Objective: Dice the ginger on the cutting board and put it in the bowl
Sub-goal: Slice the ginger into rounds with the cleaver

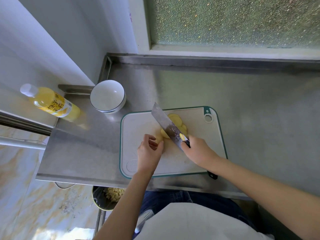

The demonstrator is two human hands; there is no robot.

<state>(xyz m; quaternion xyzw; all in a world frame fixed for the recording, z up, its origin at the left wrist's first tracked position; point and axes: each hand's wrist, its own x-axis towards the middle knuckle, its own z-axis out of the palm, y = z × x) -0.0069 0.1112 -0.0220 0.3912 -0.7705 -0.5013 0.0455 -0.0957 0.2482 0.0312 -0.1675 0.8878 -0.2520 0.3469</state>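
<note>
So the ginger (160, 136) is on the cutting board (140, 123), a pale board with a teal rim sitting on a stainless steel counter (251, 110). The uncut chunk is near the middle of the board, and a row of round yellow slices (174, 116) fans out on the far side of the blade, overlapping each other. The right hand (199, 151) is wrapped tight around the black handle of a cleaver (166, 123), with the blade angled across the board and its edge down against the ginger. The left hand (149, 149) rests on the board right beside the chunk, fingers curled loosely and the thumb touching the piece's near side, so it's steadying it more than gripping it; I can't tell how firmly it presses. The white bowl (107, 96) with the thin dark rim stands on the counter just past the board's far left corner, and it looks empty inside. Further left there's a bottle of yellow drink (52, 103) with a white cap. Down under the counter edge you can see a dark bin (102, 198) with some pale chopped bits in it.
</note>
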